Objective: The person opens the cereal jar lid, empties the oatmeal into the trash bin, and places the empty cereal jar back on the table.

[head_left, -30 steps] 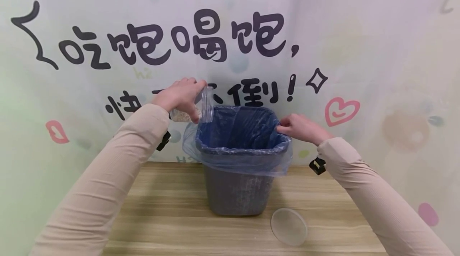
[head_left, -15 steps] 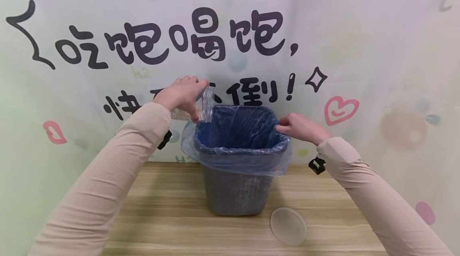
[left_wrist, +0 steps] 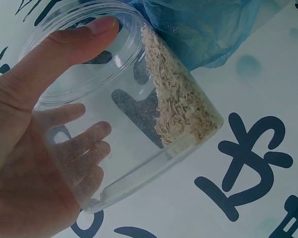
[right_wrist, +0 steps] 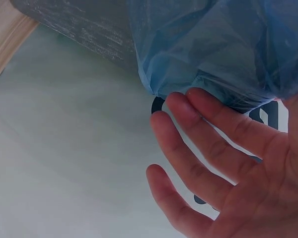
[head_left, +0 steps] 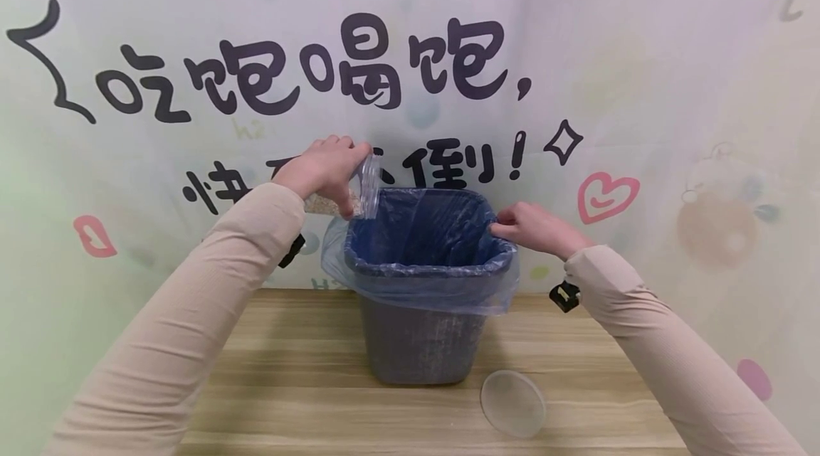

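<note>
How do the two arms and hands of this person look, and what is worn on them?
Long beige sleeves, creased, reach both wrists. The left hand and right hand wear no gloves. A small black device shows beside each wrist.

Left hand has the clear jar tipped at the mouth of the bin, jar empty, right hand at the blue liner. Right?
One thing off: the clear jar isn't empty. The left wrist view shows pale flakes heaped inside it. The rest stands: left hand has it tipped at the mouth of the bin, right hand at the blue liner.
</note>
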A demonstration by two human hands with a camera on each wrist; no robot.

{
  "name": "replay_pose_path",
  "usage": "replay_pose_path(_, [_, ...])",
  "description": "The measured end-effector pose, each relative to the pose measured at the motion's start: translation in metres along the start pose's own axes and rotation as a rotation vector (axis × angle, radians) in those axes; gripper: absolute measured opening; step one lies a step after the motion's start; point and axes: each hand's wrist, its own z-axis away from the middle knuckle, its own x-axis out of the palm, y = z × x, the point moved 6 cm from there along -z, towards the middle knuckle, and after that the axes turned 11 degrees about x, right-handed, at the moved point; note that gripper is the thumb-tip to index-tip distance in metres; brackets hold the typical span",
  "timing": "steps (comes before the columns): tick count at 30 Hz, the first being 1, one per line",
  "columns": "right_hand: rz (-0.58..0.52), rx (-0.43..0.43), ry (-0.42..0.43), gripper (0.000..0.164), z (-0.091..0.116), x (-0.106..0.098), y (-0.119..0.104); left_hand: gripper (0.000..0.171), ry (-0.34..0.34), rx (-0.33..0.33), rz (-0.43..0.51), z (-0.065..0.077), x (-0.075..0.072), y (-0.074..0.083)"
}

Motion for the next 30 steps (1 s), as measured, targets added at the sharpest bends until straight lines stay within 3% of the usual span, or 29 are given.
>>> replay_pose_path(30, [-0.006, -0.006, 0.010, 0.029, -0.001, 0.000, -0.001, 0.101, -0.001, -0.013, -0.092, -0.003, 0.000, 0.010])
